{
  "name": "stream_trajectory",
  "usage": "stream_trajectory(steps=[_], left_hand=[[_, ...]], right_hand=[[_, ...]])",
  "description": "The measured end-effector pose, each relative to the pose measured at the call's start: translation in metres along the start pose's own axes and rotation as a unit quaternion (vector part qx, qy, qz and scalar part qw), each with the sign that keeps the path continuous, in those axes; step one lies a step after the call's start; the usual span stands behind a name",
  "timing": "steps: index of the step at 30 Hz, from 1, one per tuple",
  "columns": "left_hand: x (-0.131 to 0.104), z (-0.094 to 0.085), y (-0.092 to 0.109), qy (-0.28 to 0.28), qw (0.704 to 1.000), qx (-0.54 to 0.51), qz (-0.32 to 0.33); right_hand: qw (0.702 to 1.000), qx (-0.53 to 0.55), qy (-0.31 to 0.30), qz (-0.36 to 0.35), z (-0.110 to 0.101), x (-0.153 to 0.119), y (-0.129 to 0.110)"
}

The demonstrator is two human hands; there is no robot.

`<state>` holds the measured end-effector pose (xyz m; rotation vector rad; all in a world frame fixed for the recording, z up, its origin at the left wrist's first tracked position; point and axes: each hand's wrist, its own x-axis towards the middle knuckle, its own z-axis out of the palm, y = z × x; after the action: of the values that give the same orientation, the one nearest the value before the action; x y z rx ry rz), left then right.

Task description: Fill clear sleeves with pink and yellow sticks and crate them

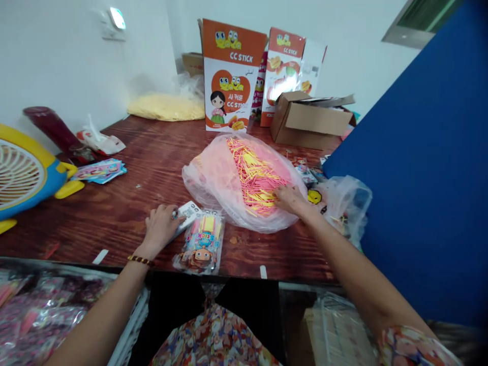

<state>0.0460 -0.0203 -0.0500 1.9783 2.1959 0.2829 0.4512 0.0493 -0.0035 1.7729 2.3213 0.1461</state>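
Nearest us, by the front edge of the wooden surface (pixel 156 170), lie clear cartoon-printed packets (pixel 202 246), their long axis running roughly from six to twelve o'clock. They sit toward five o'clock from our left hand (pixel 162 223), whose fingers curl over the near end of a white printed item (pixel 187 214); we cannot tell whether they grip it. Farther on, our right hand (pixel 292 199) reaches into the open plastic bag (pixel 213 173), bent fingers touching the loose pink and yellow sticks (pixel 253 175); the tips are partly hidden, so we cannot tell whether they close on any. The heap spreads toward ten o'clock from them, its length running eleven to five, and our right hand is much the nearer. Beyond, the CC Stick carton (pixel 229 71) stands upright near twelve.
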Motion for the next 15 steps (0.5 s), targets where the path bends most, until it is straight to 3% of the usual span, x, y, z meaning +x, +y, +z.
stream_trajectory(steps=[5,15], left_hand=[[0.003,-0.004,0.004,0.031,0.999,0.026,0.009],[0.023,-0.009,-0.012,-0.005,0.998,-0.067,-0.016]], right_hand=[[1.0,-0.012,-0.004,-0.022,0.007,0.006,0.008],[0.998,-0.008,0.024,-0.064,0.031,0.016,0.007]])
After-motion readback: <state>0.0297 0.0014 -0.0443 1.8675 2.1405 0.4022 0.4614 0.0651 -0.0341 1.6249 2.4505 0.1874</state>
